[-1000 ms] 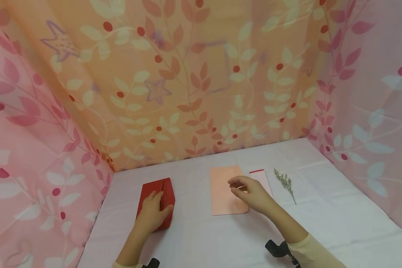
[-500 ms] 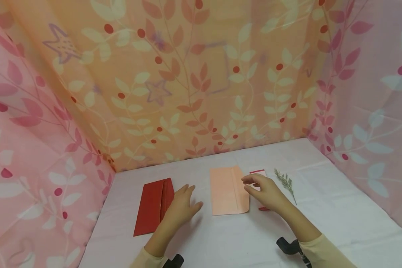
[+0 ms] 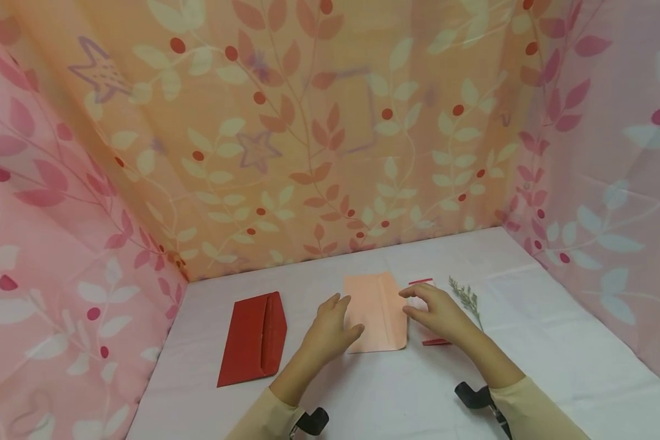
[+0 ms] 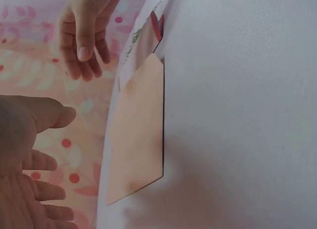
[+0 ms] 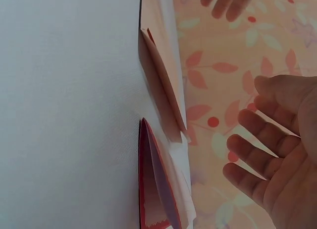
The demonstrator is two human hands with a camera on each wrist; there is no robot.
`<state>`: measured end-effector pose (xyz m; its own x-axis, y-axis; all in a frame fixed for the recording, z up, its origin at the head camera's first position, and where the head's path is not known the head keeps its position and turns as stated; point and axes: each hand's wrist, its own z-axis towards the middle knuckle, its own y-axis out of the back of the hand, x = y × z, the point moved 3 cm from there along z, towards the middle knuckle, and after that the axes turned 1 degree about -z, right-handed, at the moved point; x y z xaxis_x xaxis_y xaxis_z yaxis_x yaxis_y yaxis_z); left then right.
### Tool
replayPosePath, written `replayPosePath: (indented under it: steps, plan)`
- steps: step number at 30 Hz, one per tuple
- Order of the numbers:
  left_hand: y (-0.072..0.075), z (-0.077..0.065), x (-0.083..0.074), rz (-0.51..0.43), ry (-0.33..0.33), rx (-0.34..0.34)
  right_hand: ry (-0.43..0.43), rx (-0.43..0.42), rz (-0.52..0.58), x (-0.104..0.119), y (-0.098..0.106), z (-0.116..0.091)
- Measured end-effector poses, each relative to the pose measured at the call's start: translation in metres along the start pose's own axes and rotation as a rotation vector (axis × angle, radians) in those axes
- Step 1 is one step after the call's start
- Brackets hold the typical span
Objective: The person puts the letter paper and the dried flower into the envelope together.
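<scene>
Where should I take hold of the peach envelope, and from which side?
Probably pinch the free edge of its flap, coming from the right. The peach envelope lies on the white cloth, but the right wrist view shows the flap tilted up, so a finger should fit underneath. The right hand is nearest that side.

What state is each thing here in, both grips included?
Red paper envelope: lying down, flap unfolded.
Peach paper envelope: lying down, flap unfolded.
Whitish paper piece with red edges: layers gaping apart.
Green leafy sprig: lying down.
Left grip: relaxed, empty.
Right grip: relaxed, empty.
</scene>
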<state>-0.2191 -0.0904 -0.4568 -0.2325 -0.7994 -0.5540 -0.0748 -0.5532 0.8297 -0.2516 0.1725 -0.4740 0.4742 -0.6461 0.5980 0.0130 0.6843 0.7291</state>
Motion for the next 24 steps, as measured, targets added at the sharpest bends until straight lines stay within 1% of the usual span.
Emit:
replayPosePath:
  steps: [6,11,14,17,20,24]
  plan:
    - [-0.012,0.008,-0.001,0.000,0.000,0.003,0.016,0.025,0.006,-0.004,-0.003,0.007]
    - [-0.018,0.013,-0.004,-0.008,-0.003,0.003,0.031,0.049,0.003,-0.009,-0.008,0.012]
    - [-0.022,0.017,-0.007,0.008,-0.001,-0.001,0.048,0.047,-0.015,-0.013,-0.013,0.013]
    - [-0.029,0.022,-0.008,0.038,0.004,0.002,0.063,0.048,-0.019,-0.014,-0.017,0.013]
    - [-0.038,0.029,-0.008,0.047,0.015,0.019,0.073,0.059,-0.011,-0.014,-0.019,0.012]
    - [-0.047,0.035,-0.006,0.037,0.045,0.053,0.088,0.084,-0.004,-0.016,-0.025,0.012]
